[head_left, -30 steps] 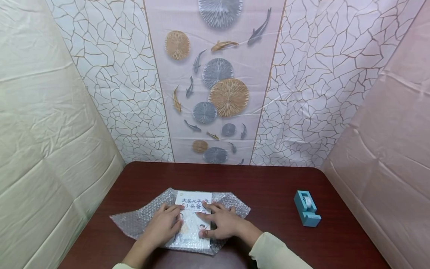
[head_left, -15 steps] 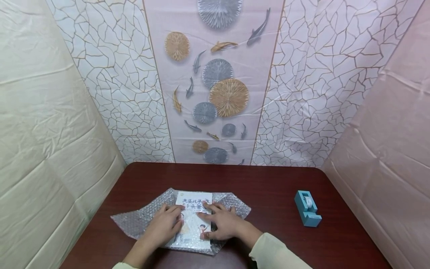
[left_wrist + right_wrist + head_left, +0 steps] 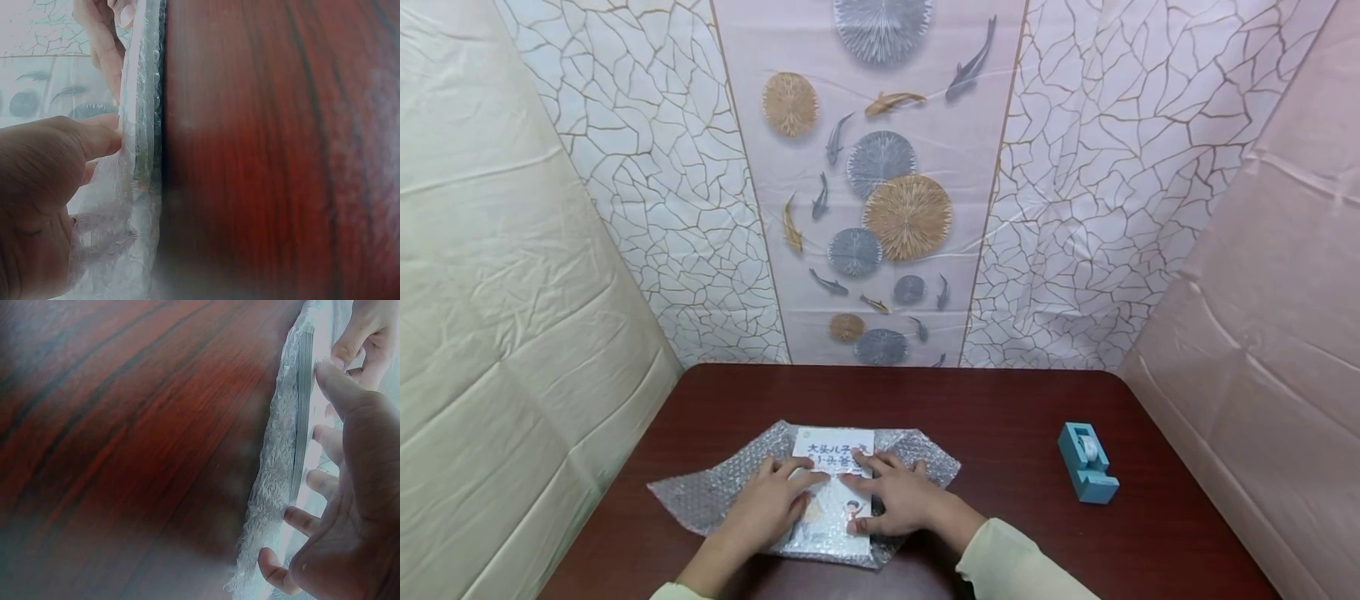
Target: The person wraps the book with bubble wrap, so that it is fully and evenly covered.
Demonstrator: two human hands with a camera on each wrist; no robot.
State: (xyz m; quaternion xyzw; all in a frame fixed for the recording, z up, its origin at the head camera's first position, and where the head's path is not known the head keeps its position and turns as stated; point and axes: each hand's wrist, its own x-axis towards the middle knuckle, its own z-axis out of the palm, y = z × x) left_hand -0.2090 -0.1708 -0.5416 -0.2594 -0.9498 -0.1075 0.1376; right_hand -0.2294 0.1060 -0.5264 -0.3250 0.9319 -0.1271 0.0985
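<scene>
A white picture book [image 3: 827, 529] with blue characters and small cartoon figures on its cover lies flat on a sheet of bubble wrap [image 3: 715, 483]. My left hand [image 3: 763, 500] rests on the book's left side, where a layer of the wrap seems to lie over the cover. Its fingers stretch towards the middle. On the right side, my right hand [image 3: 904, 497] presses the cover with spread fingers and thumb. The right wrist view shows the book's page edge [image 3: 303, 406] bare above the wrap, with the right fingertips on top.
A teal tape dispenser [image 3: 1086, 467] with a roll of clear tape stands on the right of the dark red wooden table [image 3: 970, 408]. Behind the table hangs a patterned cloth [image 3: 880, 208], and plain pale cloths flank both sides.
My left index finger has slid to the right across the cover, towards the right hand. The right hand and the book have stayed in place.
</scene>
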